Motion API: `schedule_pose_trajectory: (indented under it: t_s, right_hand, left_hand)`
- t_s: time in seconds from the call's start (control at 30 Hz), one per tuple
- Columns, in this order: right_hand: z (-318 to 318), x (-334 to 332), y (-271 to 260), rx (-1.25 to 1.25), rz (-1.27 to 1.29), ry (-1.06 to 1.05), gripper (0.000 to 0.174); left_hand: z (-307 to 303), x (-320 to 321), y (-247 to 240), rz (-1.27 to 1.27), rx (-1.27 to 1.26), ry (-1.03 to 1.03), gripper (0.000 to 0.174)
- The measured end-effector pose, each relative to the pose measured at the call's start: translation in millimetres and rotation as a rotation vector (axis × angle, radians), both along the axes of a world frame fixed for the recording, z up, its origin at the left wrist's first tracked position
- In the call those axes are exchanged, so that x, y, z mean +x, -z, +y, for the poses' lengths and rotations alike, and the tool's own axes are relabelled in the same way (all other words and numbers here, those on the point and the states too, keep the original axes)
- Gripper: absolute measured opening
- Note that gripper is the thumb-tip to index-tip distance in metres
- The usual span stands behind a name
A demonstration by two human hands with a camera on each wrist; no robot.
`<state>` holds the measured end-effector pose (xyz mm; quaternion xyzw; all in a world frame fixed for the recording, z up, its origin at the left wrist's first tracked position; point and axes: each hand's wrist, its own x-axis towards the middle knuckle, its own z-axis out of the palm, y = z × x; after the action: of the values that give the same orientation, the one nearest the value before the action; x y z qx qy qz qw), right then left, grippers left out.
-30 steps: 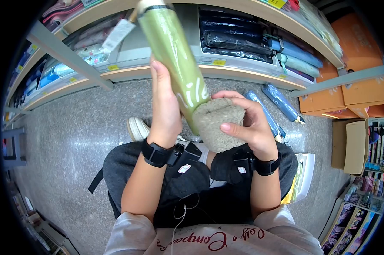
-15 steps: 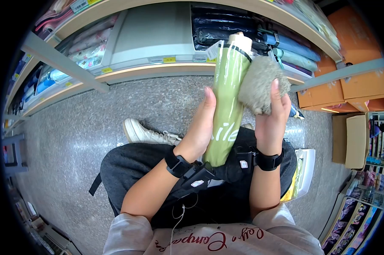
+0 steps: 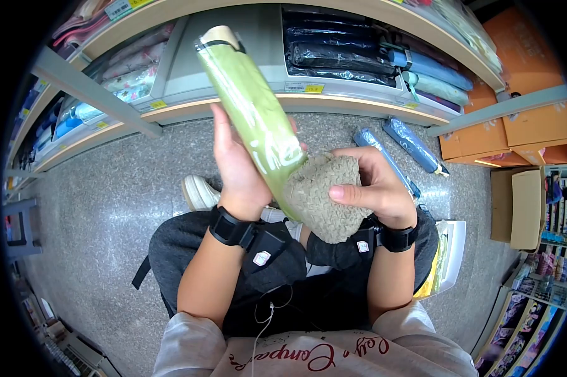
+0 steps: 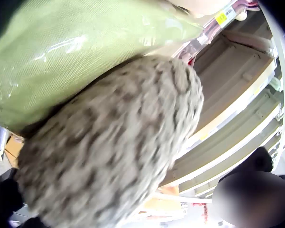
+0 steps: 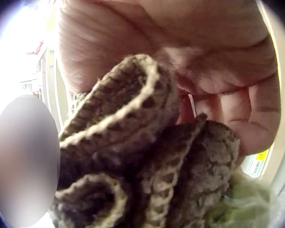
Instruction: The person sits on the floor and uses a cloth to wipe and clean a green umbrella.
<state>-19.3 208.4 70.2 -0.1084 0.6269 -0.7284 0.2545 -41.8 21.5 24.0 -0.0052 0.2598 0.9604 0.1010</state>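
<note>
The green umbrella is being held aslant over the floor, its pale handle being pointed toward the shelf. It is being cradled in the left hand, the fingers being passed behind it and the thumb being held clear of its front. The grey cloth is being pinched in the right hand, thumb on top, and is being held against the umbrella's lower part; how firmly cannot be told.

The likeliest trouble is being invited by that free thumb: little is being clamped from the front, so with a sideways push from the cloth the umbrella could be rolled off the fingers and dropped near the blue umbrellas. This risk is being raised by the slick clear sleeve, which could also be rucked or torn if it were caught by the rough weave. In the right wrist view, loose folds are being shown at the cloth's edge; under a long stroke, layers could be dragged out of the pinch.
</note>
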Motion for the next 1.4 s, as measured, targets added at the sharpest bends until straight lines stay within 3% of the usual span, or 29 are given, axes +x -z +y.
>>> schedule_pose_trajectory:
  t_s: [0.23, 0.33, 0.43, 0.53, 0.63, 0.73, 0.87, 0.93, 1.07, 1.13, 1.4]
  right_hand:
    - [-9.1, 3.1, 3.1, -0.116, 0.006, 0.280, 0.030]
    - [-8.6, -0.2, 10.0, -0.175, 0.002, 0.450, 0.033]
    - [-9.6, -4.4, 12.0, -0.234, -0.001, 0.713, 0.038]
    - [-3.4, -8.5, 18.6, -0.176, 0.061, 0.764, 0.037]
    - [-5.1, -7.3, 17.0, -0.081, 0.113, 0.638, 0.034]
    - [-6.8, -3.3, 10.9, 0.041, 0.120, 0.304, 0.031]
    - [-10.7, -0.2, 10.7, 0.174, 0.221, -0.019, 0.030]
    - [-9.9, -2.1, 12.5, 0.312, 0.295, -0.009, 0.029]
    - [-19.6, -1.3, 13.0, 0.190, 0.256, 0.237, 0.028]
    - [-21.6, -1.4, 12.9, 0.130, 0.245, 0.386, 0.028]
    - [-9.8, -10.0, 17.6, -0.050, 0.291, 0.916, 0.034]
  left_hand:
    - [9.7, -1.5, -3.5, -0.087, 0.139, 0.081, 0.066]
    - [32.9, 11.3, -23.6, -0.333, 0.071, 0.127, 0.066]
    - [40.5, 18.9, -0.3, -0.159, 0.001, 0.333, 0.070]
    - [43.2, 23.0, 8.6, -0.167, -0.055, 0.385, 0.075]
    - [44.2, 18.5, 0.2, -0.174, -0.007, 0.226, 0.079]
    - [32.4, 10.2, 3.4, -0.198, -0.024, 0.150, 0.080]
    - [16.9, -0.3, 8.7, -0.106, -0.101, 0.002, 0.068]
    - [16.5, -0.4, 7.0, -0.093, -0.151, -0.032, 0.068]
    - [29.0, 4.8, 2.5, -0.121, -0.183, -0.049, 0.070]
    - [36.1, 13.3, -1.3, -0.025, -0.212, 0.081, 0.071]
    - [60.2, 27.4, 16.2, 0.119, -0.401, 0.256, 0.072]
